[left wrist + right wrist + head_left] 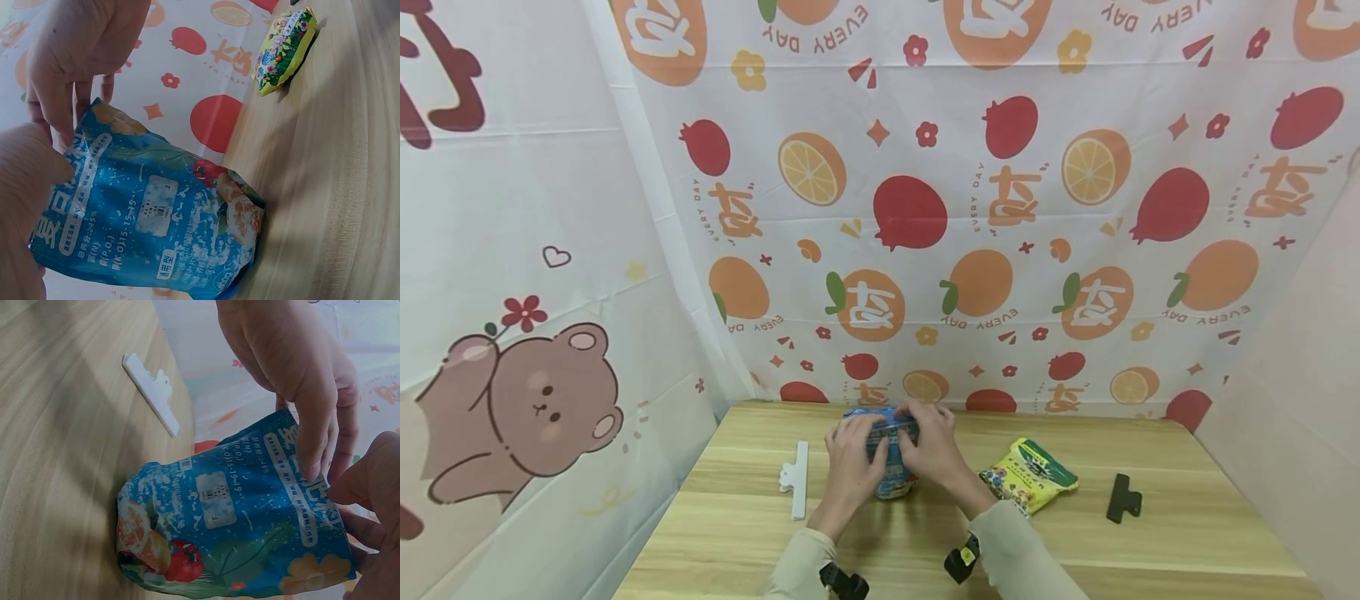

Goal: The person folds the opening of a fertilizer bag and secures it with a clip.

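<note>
A blue fertilizer bag (892, 467) with printed fruit and vegetables stands upright on the wooden table, between the two hands. My left hand (855, 458) pinches the bag's top edge on the left, thumb on the near face and fingers behind. On the right of the same edge, my right hand (934, 446) pinches it likewise. Both wrist views show the bag's printed front and a small white label (157, 205). The fingertips behind the bag are partly hidden.
A white clip (800, 481) lies left of the bag. To the right are a yellow and green packet (1033, 477), close to the right forearm, and a black clip (1123, 498). A fruit-patterned curtain (910, 212) hangs behind the table (737, 533).
</note>
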`<control>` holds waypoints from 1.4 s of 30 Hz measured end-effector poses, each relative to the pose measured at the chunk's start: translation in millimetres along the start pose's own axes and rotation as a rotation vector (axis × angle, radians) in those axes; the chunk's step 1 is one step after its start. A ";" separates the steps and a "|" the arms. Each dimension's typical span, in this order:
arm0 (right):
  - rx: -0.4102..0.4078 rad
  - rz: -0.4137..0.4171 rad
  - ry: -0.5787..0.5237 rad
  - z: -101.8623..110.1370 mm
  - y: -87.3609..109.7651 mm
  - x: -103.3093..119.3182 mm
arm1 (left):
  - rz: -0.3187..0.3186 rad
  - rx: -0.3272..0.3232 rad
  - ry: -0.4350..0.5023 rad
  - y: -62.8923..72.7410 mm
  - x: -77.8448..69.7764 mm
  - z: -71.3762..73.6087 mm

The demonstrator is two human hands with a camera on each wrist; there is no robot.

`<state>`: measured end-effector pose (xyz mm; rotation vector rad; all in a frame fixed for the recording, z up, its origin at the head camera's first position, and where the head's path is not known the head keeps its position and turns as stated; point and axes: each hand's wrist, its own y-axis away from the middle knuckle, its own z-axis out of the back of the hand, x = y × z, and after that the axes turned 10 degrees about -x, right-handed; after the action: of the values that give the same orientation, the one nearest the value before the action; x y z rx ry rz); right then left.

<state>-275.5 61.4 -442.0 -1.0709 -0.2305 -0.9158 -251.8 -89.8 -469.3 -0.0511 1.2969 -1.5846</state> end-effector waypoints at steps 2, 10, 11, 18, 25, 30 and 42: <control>0.007 0.003 -0.002 -0.7 0.8 -0.2 | -0.015 -0.004 -0.004 0.5 0.3 -1.0; 0.020 -0.008 -0.006 -4.4 3.4 -2.3 | -0.025 0.001 0.007 3.0 -1.3 -3.6; 0.021 -0.010 -0.002 -4.9 3.8 -2.6 | -0.023 0.003 0.004 3.4 -1.5 -3.7; 0.014 -0.004 0.017 -7.4 5.6 -3.4 | -0.021 0.004 -0.023 5.5 -1.1 -5.0; 0.017 -0.012 0.014 -8.5 7.8 -3.0 | -0.018 0.012 -0.037 7.0 0.0 -5.2; 0.014 -0.012 0.018 -9.8 8.7 -2.9 | -0.022 0.016 -0.047 7.1 0.5 -5.0; 0.037 -0.022 0.109 -16.1 9.6 -3.2 | -0.025 0.018 -0.060 7.8 3.8 -6.4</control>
<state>-274.5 51.3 -458.1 -0.9825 -0.1688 -0.9834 -252.2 -87.0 -479.7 -0.1032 1.2400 -1.6033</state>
